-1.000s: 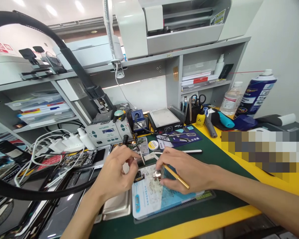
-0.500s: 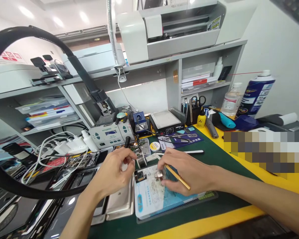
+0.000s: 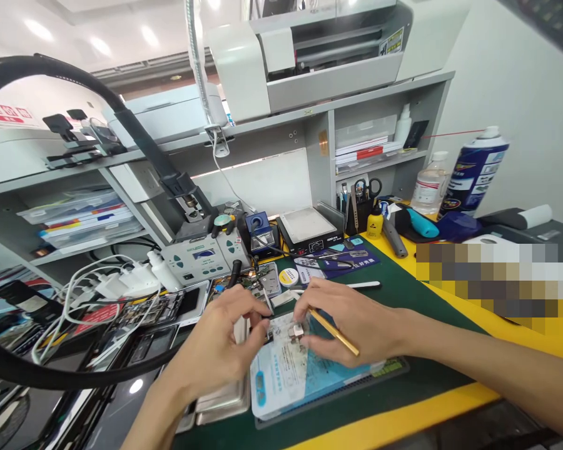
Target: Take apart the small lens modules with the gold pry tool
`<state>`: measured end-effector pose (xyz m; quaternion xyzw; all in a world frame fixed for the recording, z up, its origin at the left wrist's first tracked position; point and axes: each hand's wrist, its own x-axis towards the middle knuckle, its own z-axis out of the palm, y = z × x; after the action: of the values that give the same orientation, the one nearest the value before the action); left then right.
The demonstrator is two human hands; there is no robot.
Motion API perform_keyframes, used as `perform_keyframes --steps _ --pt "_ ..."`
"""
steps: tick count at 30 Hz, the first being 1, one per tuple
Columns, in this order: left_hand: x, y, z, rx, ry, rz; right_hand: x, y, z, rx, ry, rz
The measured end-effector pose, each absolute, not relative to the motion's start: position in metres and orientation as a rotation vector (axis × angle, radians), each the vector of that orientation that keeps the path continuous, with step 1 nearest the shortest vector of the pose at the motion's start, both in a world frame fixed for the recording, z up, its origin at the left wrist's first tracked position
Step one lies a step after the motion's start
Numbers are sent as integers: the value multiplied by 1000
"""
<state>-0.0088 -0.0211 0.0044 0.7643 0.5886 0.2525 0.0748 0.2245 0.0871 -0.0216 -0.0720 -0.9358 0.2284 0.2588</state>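
My left hand [image 3: 229, 347] is curled over the pad's left edge, thumb and index fingertips drawn nearly together. Whether anything small sits between them cannot be made out. Beside those fingertips lies a small black camera-like part [image 3: 269, 337], mostly hidden by the hand. My right hand [image 3: 344, 322] holds a slim gold-coloured pen-shaped tool [image 3: 335, 333] across its fingers. Its thumb and index finger are around a small silvery metal part [image 3: 298, 330] on the blue-and-white work pad [image 3: 281, 400]. A spool [image 3: 266, 301] is just behind the left fingertips.
A silver phone back [image 3: 223, 400] and dark phone parts [image 3: 122, 375] crowd the left. Behind stand a soldering or hot-air station [image 3: 204, 256], a flat heating plate [image 3: 309, 224] and a tool holder [image 3: 360, 215]. A black hose [image 3: 145, 134] arches over the left side.
My left hand has moved right and slightly down, towards the pad, covering much of the black part. My right hand stays by the metal part with the gold tool. The view has shifted slightly.
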Motion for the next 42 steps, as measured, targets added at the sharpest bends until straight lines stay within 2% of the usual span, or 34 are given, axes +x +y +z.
perform_keyframes --steps 3,11,19,32,42 --pt "1 -25 4 2357 1702 683 226 89 -16 -235 -2335 753" --pt "7 -25 -4 2444 1685 606 219 86 -7 -577 -1797 1355" --pt "13 -22 -13 2528 1688 554 216 73 -17 -730 -1685 1546" --pt "16 -21 -18 2637 1694 572 214 69 -28 -839 -1865 1509" --pt "18 -21 -19 2673 1704 558 216 65 -29 -795 -2042 1256"
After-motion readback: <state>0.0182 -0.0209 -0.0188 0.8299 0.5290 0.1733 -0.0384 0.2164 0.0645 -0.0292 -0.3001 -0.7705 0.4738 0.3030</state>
